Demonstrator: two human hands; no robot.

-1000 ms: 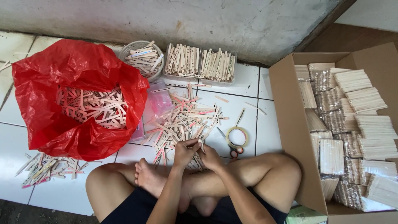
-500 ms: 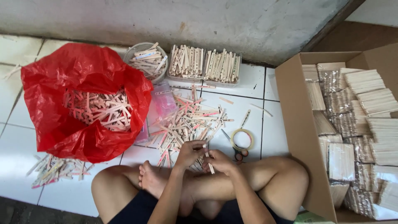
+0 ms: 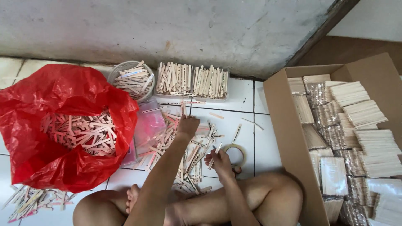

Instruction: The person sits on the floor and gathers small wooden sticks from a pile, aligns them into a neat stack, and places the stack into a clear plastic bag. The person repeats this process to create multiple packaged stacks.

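Two hands work over a loose heap of flat wooden sticks [image 3: 184, 146] spread on the tiled floor [image 3: 234, 96], seen from the head camera. The left hand [image 3: 188, 126] reaches forward, fingers curled down onto the far side of the heap; whether it grips a stick cannot be told. The right hand [image 3: 220, 161] is closed around a few sticks [image 3: 214, 154], just beside a roll of tape [image 3: 234, 154].

Likely risks: the gathered sticks could slip and fan out of the loose grip, and the reaching forearm could sweep the heap.

A red plastic bag [image 3: 50, 125] of sticks lies at the left. A round basket [image 3: 132, 79] and a rectangular tray [image 3: 192, 81] of sticks stand against the rough grey wall [image 3: 167, 29]. An open cardboard box [image 3: 289, 138] of wrapped bundles [image 3: 364, 113] fills the right edge.
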